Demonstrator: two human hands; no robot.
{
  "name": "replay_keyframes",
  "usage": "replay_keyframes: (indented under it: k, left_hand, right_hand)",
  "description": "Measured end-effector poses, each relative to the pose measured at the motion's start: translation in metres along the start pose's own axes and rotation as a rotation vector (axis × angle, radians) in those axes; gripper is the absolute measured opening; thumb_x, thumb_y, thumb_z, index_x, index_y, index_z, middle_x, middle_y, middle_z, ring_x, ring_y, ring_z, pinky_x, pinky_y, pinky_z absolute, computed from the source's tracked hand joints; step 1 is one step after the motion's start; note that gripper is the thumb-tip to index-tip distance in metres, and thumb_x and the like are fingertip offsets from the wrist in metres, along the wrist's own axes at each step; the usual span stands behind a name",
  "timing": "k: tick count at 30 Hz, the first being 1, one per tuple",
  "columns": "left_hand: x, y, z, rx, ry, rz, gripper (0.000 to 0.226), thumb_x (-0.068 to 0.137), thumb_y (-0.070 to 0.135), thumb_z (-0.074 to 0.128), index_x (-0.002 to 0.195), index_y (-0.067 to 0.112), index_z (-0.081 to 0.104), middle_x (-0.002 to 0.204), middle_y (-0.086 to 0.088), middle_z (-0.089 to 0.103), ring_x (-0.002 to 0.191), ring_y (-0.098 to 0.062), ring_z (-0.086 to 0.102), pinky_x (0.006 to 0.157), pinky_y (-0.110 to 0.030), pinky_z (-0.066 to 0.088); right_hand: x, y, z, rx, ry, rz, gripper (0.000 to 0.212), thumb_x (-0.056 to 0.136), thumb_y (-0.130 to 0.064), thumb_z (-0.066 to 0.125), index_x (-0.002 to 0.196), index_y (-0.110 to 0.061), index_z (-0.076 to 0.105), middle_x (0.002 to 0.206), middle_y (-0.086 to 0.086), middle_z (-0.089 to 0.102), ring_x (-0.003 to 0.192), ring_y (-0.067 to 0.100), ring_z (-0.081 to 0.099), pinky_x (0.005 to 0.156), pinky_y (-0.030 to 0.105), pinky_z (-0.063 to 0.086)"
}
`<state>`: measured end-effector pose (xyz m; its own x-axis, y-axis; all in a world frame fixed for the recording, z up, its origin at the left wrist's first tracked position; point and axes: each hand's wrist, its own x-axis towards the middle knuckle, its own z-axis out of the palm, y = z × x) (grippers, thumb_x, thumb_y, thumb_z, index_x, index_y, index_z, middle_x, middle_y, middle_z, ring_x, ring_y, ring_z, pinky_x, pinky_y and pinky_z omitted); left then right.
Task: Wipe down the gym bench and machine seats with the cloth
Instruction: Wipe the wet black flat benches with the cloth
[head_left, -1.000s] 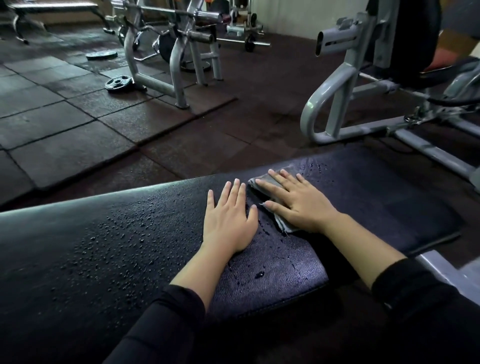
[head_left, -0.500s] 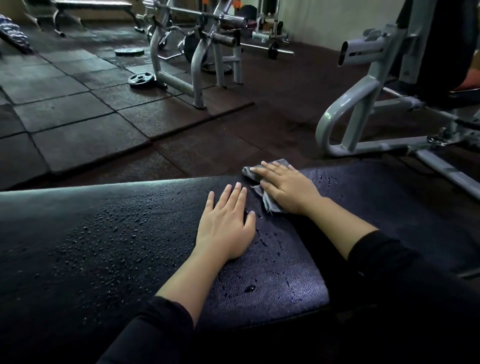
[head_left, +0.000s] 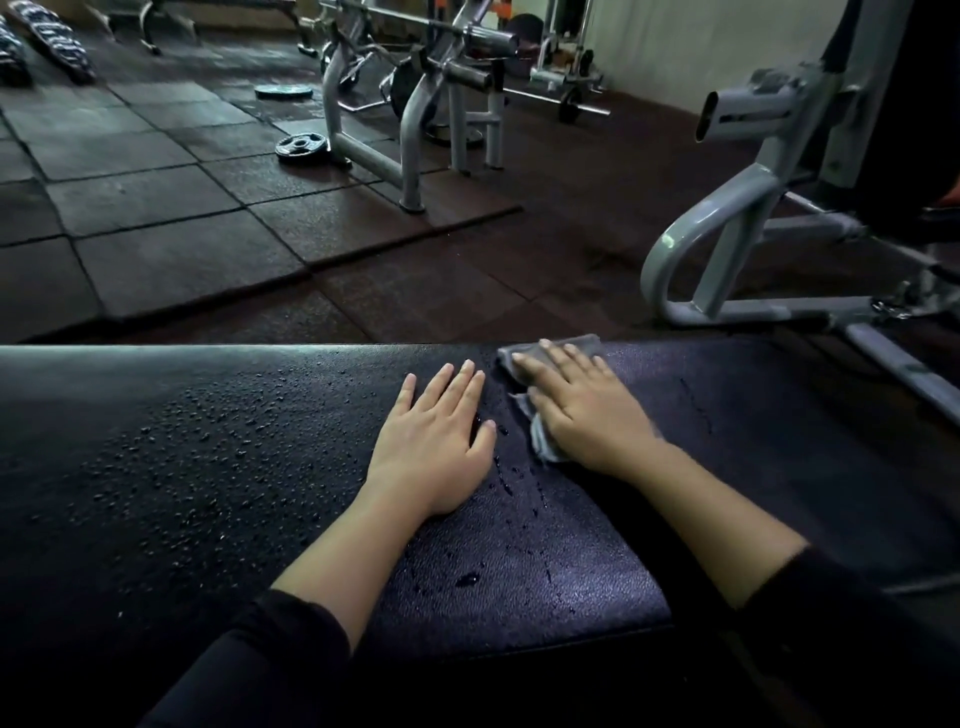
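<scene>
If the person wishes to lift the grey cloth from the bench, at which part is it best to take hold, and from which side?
Probably the bunched fold of the cloth that sticks out on the thumb side of the right hand. The rest lies flat under the straight fingers on the bench, so there is little to pinch. The left hand lies just beside it, so a grip from the left, thumb and fingers closing on that raised fold, seems easiest.

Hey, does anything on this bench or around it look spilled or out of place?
Water drops bead across the bench left of the left hand, not yet wiped; the right hand presses the cloth near the far edge. Two weight plates lie loose on the floor.
</scene>
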<state>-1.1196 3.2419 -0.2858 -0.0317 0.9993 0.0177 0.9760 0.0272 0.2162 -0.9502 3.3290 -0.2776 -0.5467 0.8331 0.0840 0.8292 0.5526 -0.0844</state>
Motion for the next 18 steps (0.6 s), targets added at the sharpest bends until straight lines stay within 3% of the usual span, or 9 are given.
replay_keyframes:
  k: [3,5,9,12,15,18]
  left_hand:
    - [0.001,0.0,0.0,0.009,0.002,-0.007,0.061,0.101,0.046,0.018,0.155,0.024,-0.001,0.162,0.011,-0.008,0.147,-0.005,-0.013,0.12,-0.039,-0.009]
    - [0.0,-0.001,0.0,0.007,-0.003,-0.003,0.061,0.102,0.046,0.018,0.155,0.024,-0.002,0.161,0.012,-0.009,0.146,-0.004,-0.013,0.12,-0.038,-0.009]
    - [-0.002,-0.002,0.0,-0.003,0.002,-0.003,0.061,0.102,0.046,0.017,0.155,0.025,-0.001,0.161,0.013,-0.009,0.146,-0.003,-0.013,0.12,-0.037,-0.009]
    - [-0.002,-0.001,0.001,-0.007,0.008,0.001,0.061,0.102,0.046,0.018,0.155,0.025,0.0,0.161,0.013,-0.008,0.147,-0.003,-0.012,0.12,-0.037,-0.009]
    - [-0.001,-0.001,0.001,-0.003,0.015,0.0,0.061,0.101,0.046,0.018,0.156,0.024,0.0,0.161,0.012,-0.007,0.147,-0.004,-0.011,0.12,-0.038,-0.008]
    - [0.001,-0.001,0.0,0.005,0.006,0.0,0.061,0.101,0.046,0.018,0.155,0.025,-0.001,0.161,0.012,-0.008,0.147,-0.004,-0.012,0.12,-0.038,-0.008]
  right_hand:
    - [0.041,-0.002,0.002,0.06,-0.01,-0.026,0.046,0.102,-0.037,0.028,0.148,-0.038,0.023,0.158,-0.003,0.022,0.145,0.016,0.015,0.118,0.037,0.008]
    - [0.06,0.021,-0.002,0.093,-0.002,-0.04,0.044,0.101,-0.033,0.033,0.145,-0.036,0.033,0.152,-0.003,0.036,0.139,0.017,0.03,0.113,0.034,0.021]
    - [0.049,0.101,-0.016,0.097,0.043,0.139,0.041,0.099,-0.028,0.038,0.14,-0.033,0.043,0.143,0.001,0.048,0.129,0.022,0.044,0.104,0.034,0.032]
    - [0.003,0.12,-0.015,0.043,0.038,0.184,0.045,0.1,-0.026,0.036,0.144,-0.033,0.034,0.152,0.003,0.035,0.14,0.02,0.029,0.115,0.04,0.02]
    - [-0.029,0.085,-0.009,-0.004,-0.009,0.202,0.048,0.102,-0.033,0.031,0.149,-0.037,0.02,0.159,-0.002,0.015,0.146,0.019,0.012,0.117,0.038,0.006]
    - [-0.016,0.038,-0.006,-0.034,-0.01,0.116,0.048,0.102,-0.042,0.024,0.149,-0.042,0.012,0.16,-0.004,0.007,0.147,0.017,0.005,0.118,0.038,0.002]
